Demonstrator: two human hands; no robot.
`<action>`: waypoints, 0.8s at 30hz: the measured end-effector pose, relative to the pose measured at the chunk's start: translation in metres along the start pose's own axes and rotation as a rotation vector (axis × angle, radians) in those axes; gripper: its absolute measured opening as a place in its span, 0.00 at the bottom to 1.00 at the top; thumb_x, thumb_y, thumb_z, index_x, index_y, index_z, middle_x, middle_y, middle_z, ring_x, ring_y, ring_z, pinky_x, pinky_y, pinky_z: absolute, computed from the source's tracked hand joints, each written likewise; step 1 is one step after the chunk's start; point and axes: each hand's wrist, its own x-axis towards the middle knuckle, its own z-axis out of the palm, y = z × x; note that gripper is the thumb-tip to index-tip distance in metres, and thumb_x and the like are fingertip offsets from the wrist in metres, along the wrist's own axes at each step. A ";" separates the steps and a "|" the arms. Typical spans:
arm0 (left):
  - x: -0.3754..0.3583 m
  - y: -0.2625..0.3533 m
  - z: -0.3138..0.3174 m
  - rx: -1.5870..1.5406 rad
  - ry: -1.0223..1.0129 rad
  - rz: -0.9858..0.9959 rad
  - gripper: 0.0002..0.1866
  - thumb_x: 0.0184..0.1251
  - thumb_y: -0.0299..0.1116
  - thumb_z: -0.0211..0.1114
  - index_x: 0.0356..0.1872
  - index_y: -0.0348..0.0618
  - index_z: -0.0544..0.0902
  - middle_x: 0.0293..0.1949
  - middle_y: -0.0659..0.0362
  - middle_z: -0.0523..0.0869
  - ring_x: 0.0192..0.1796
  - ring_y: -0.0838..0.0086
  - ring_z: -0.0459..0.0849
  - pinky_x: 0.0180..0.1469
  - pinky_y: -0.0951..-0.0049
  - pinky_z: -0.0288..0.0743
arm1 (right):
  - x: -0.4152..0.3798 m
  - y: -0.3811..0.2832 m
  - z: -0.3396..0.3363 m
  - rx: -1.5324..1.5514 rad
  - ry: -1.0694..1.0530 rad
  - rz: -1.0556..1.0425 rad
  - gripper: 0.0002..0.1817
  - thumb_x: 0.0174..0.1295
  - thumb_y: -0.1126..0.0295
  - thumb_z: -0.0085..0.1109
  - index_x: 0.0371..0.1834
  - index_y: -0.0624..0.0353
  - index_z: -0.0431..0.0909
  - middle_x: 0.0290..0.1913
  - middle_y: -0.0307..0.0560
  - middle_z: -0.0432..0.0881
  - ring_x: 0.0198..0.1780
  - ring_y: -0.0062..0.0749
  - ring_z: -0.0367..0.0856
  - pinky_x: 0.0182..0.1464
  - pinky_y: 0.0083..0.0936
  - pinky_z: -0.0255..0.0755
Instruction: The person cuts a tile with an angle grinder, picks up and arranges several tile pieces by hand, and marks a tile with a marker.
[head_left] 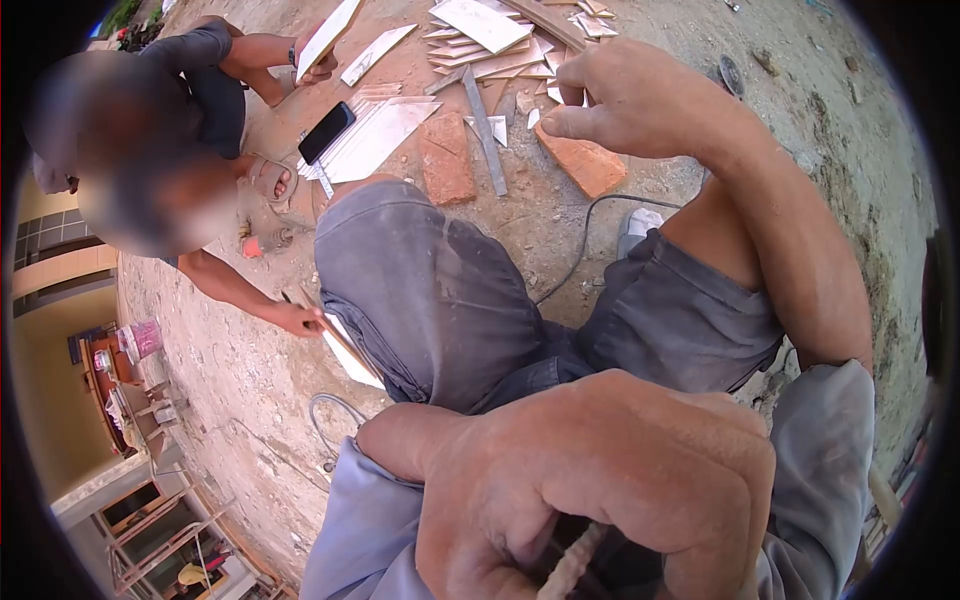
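Holding the left grip [610, 450] curled low in view, with a twisted pale strand [573, 563] showing in its hollow; cannot tell whether pinching it. Poising the right grip [635, 95] loosely bent, with thumb and fingertip apart, over the edge of a red brick [588, 166], near a grey bar [484, 135] and tile pieces [484, 25].

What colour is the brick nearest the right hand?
The brick is orange-red; the head view shows it best.
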 end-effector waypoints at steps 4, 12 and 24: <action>0.017 -0.010 -0.012 0.198 -0.123 0.318 0.24 0.60 0.45 0.70 0.17 0.32 0.79 0.19 0.50 0.78 0.18 0.73 0.71 0.16 0.75 0.56 | -0.001 0.005 0.004 0.010 0.003 0.009 0.24 0.60 0.53 0.61 0.32 0.69 0.83 0.27 0.61 0.81 0.32 0.52 0.82 0.40 0.42 0.75; 0.010 -0.007 -0.029 0.504 -0.143 0.408 0.16 0.54 0.39 0.70 0.17 0.37 0.80 0.19 0.54 0.78 0.18 0.70 0.73 0.20 0.70 0.60 | 0.008 0.004 -0.001 -0.003 -0.056 -0.025 0.23 0.58 0.53 0.61 0.28 0.69 0.80 0.25 0.60 0.80 0.28 0.51 0.78 0.34 0.42 0.70; 0.015 0.061 -0.027 1.010 -0.530 0.078 0.09 0.62 0.29 0.63 0.21 0.44 0.77 0.27 0.59 0.79 0.30 0.68 0.75 0.44 0.64 0.64 | 0.001 -0.015 -0.011 0.155 -0.065 0.095 0.17 0.57 0.58 0.65 0.31 0.66 0.81 0.20 0.54 0.76 0.23 0.42 0.75 0.29 0.38 0.67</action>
